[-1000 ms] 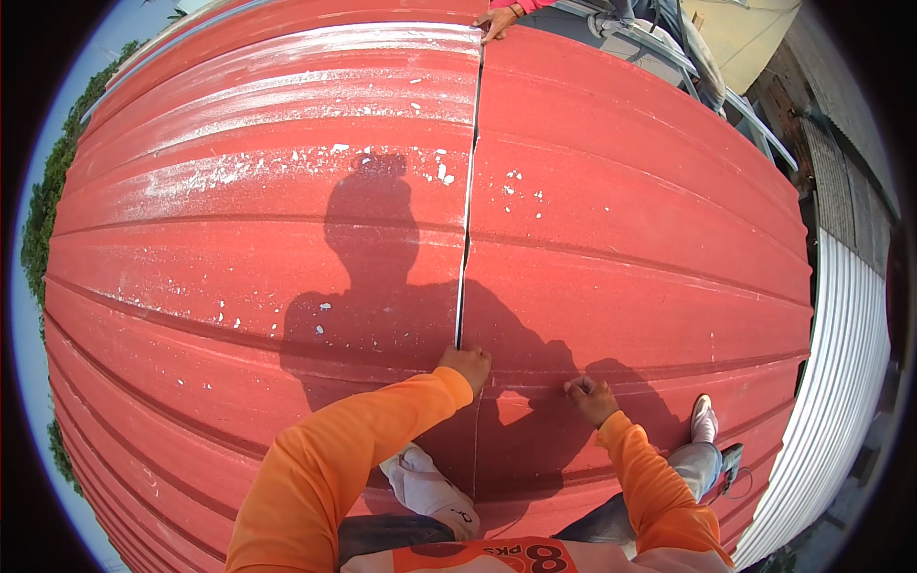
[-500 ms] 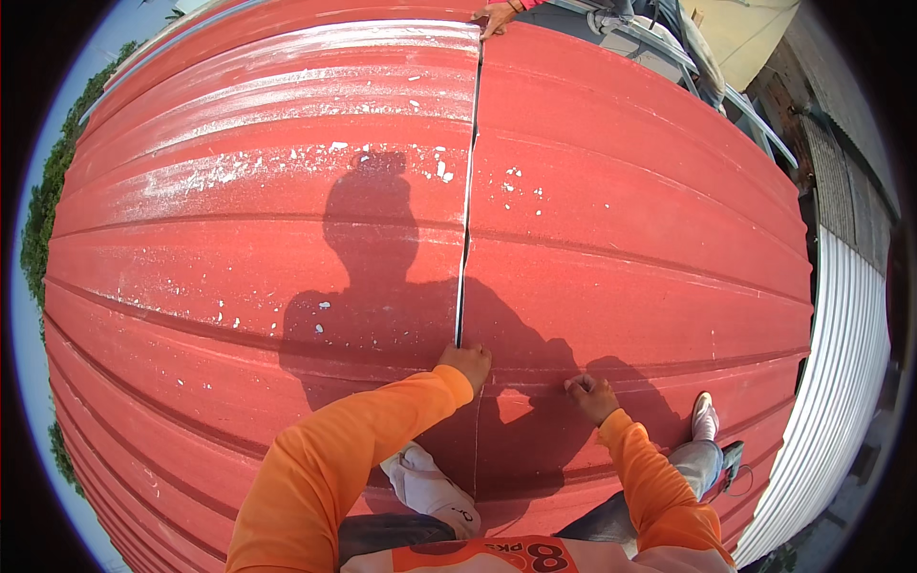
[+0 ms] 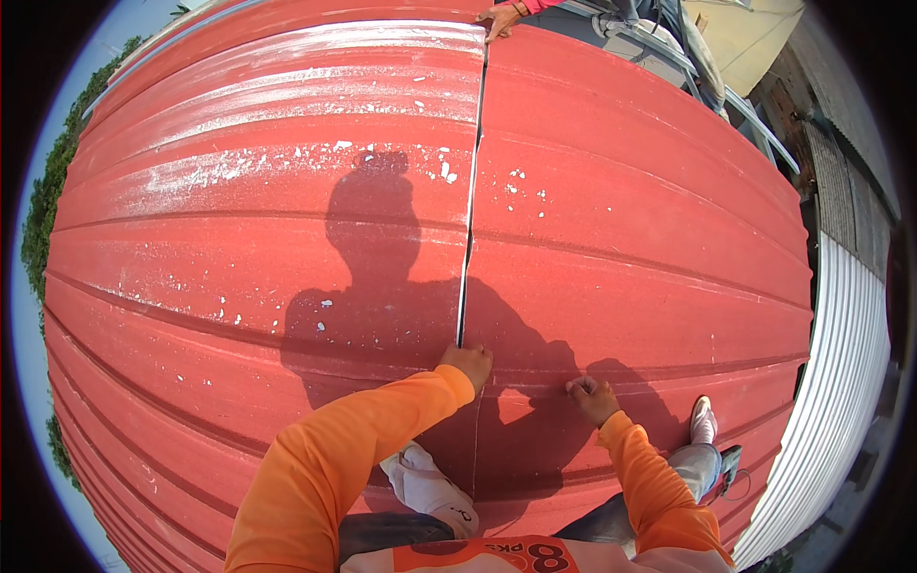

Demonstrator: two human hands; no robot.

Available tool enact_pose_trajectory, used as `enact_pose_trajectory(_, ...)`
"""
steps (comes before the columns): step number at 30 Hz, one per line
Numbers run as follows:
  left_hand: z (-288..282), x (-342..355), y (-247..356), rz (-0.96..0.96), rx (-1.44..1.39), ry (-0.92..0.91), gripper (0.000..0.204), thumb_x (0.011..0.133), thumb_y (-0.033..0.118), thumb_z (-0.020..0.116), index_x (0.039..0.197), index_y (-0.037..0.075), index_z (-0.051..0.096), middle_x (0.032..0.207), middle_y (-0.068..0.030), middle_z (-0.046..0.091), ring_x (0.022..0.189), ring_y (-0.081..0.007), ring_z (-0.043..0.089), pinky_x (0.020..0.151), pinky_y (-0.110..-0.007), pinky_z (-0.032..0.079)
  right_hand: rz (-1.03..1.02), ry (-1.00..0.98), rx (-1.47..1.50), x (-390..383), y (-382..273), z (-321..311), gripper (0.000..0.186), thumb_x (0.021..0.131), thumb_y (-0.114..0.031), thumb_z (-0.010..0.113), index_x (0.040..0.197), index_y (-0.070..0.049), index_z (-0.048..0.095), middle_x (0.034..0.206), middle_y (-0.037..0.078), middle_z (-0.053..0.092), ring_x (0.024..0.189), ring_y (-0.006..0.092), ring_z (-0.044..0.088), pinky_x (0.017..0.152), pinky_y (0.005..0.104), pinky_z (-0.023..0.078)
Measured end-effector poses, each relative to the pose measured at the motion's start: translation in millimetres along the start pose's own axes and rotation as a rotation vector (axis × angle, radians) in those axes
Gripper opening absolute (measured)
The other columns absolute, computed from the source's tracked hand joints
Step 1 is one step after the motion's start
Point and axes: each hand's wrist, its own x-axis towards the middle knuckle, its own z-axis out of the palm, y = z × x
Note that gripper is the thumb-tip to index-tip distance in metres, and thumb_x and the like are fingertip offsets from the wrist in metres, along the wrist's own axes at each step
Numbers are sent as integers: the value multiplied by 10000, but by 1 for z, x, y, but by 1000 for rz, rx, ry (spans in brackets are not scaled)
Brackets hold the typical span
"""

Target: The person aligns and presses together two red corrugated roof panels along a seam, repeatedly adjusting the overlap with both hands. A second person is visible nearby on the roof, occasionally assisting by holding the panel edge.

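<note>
My left hand is closed at the lower end of a thin dark-and-white strip that runs along the seam between two ribbed red metal sheets; what its fingers grip is hidden. My right hand is closed in a pinch just right of the seam, low over the red sheet, on something too small to make out. At the far end of the seam, another person's hand touches the sheet edge. White flaky patches mark the upper sheets, and my shadow falls across the middle.
My white-socked feet rest on the roof. A dark tool with a cord lies beside my right leg. At right are a white corrugated roof and weathered sheets. Metal framing and another person's legs show at top right; trees line the left edge.
The other person's hand at the seam's far end has shifted slightly, and the view has moved very slightly. My hands stay in the same places.
</note>
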Motion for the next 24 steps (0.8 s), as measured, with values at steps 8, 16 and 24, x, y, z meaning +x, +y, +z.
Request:
enact_pose_trajectory(8,-6,-1,2,-16,6,-36,318,856,118,555,1156,19,592,1134,-131,643,958,-286,683,808,-434,511,-21,-4,2,4,6,1,356,899,-357,633,962,-12,691,798,69,695,790,164,659,752,323,510)
enact_pose_trajectory(16,-3,-1,1,11,11,-6,281,846,107,541,1109,23,597,1112,-146,630,928,-296,680,797,-439,514,-18,13,3,3,6,1,356,897,-359,637,952,-11,692,798,77,696,791,168,660,757,327,509)
enact_pose_trajectory(24,-3,-1,1,6,-1,-1,271,842,109,542,1092,24,604,1111,-142,631,927,-293,680,798,-437,514,22,-47,-3,4,7,1,441,886,-477,601,1024,-69,695,956,176,699,980,326,664,885,416,491)
